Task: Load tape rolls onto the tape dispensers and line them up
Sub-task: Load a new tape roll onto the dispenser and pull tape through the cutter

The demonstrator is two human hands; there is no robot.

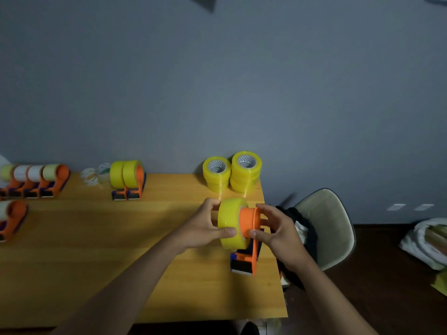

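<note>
A yellow tape roll point(228, 223) sits partly over the orange hub of an orange-and-blue tape dispenser point(249, 252) near the table's right edge. My left hand point(205, 226) grips the roll, thumb on its front face and fingers behind. My right hand point(273, 228) grips the dispenser's orange side plate. Two stacks of loose yellow rolls point(232, 174) stand at the back right. Two loaded dispensers with yellow rolls point(127, 180) stand side by side at the back centre.
Several loaded dispensers point(36, 181) with pale rolls stand in a row at the back left, another point(12, 218) in front of them. The wooden table point(96, 250) ends close to my right hand. A beige chair point(331, 228) with dark cloth stands beside it.
</note>
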